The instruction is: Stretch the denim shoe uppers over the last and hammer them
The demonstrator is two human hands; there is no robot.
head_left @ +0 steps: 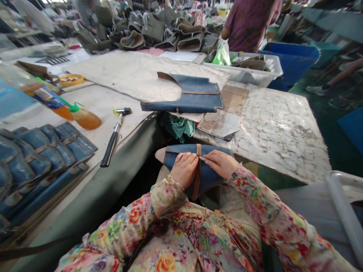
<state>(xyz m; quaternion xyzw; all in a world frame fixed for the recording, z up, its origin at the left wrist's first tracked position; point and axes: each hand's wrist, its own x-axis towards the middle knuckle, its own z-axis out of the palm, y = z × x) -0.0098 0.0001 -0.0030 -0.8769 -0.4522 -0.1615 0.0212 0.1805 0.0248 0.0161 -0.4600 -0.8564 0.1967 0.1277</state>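
A blue leather boot upper (181, 149) with a brown strap (196, 185) across it lies over my lap. My left hand (185, 168) presses on the upper just left of the strap, its fingers held together and bent onto the leather edge. From the other side my right hand (221, 163) pinches at the strap. A slim, pale and dark thing shows at its fingertips, too small to name. The fingertips of both hands nearly meet at the strap.
A hammer (113, 139) lies left, near stacked blue uppers (39, 147) and a bottle of amber liquid (87, 119). Ahead, another blue upper (198, 85) rests on the table (278, 124). A grey bin (306, 204) stands right; a person (248, 24) is behind the white crate (272, 71).
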